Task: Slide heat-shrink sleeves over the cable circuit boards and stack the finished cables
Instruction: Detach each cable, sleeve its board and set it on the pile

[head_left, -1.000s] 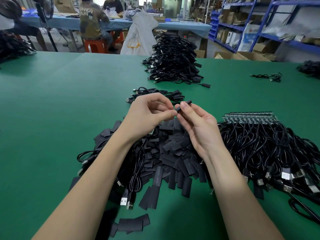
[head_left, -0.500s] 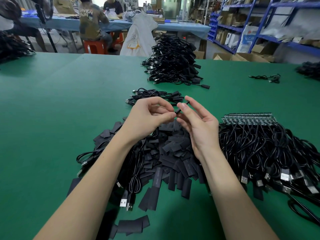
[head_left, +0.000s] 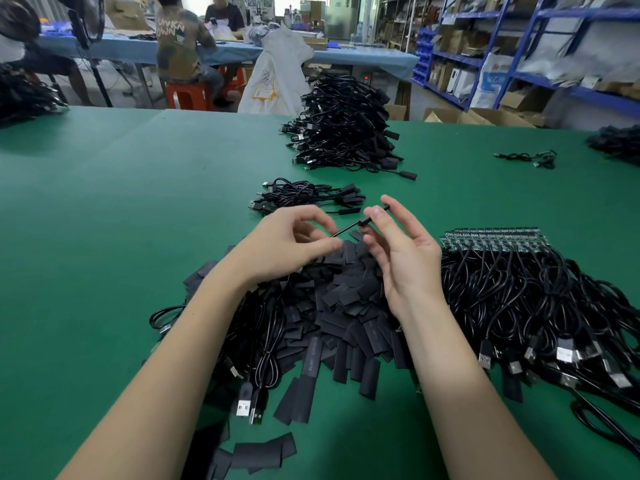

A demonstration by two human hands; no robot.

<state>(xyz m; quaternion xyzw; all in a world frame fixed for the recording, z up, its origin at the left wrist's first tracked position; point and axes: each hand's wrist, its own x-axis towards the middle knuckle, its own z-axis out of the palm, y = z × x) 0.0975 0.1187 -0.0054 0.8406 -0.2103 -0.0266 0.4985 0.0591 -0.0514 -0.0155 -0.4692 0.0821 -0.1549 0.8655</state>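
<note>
While both hands are raised above the middle of the green table [head_left: 104, 237], a thin black cable [head_left: 347, 230] is stretched between them. It is pinched at its lower end between the thumb and fingertips of the left hand [head_left: 287, 245], whose other fingers are curled in. Its upper end, where a dark sleeve [head_left: 372, 216] sits, is gripped between the thumb and forefinger of the right hand [head_left: 403, 258]; the remaining fingers are spread and the palm is turned toward the left. Whether the sleeve fully covers the board cannot be told.

Directly under the hands a heap of flat black heat-shrink sleeves [head_left: 346, 306] is spread, mixed with loose cables. Just to the right, a bundle of unfinished cables [head_left: 536, 306] is laid out, its row of circuit boards [head_left: 495, 235] lined up at the far edge. Just beyond the hands a small stack of finished cables [head_left: 304, 197] is seen, and farther back a tall pile of cables [head_left: 346, 129]. Open green surface is left on the whole left side and between the two far stacks. The table's far edge is bounded by a blue bench [head_left: 242, 51] and blue shelving [head_left: 519, 50].
</note>
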